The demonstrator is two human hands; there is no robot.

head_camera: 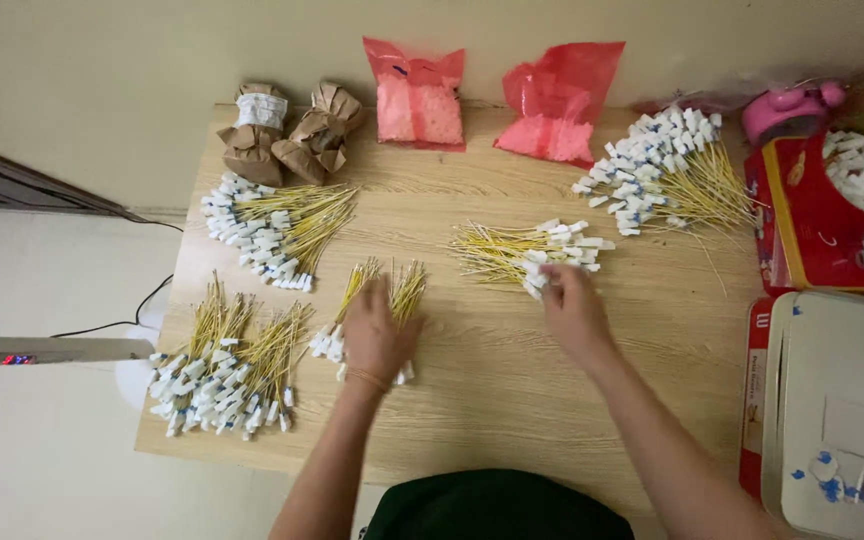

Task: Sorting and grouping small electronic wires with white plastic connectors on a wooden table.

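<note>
One head-worn camera looks steeply down from above the person's seat, facing forward across the table (492, 400) toward the wall (152, 60) at the far edge. It sits near enough that both forearms run in from the bottom edge, yet takes in almost the whole tabletop. With only this view, no part of the scene is shared.

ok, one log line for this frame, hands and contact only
left hand: flat on small wire bundle | right hand: fingers at middle wire pile | surface: wooden table
</note>
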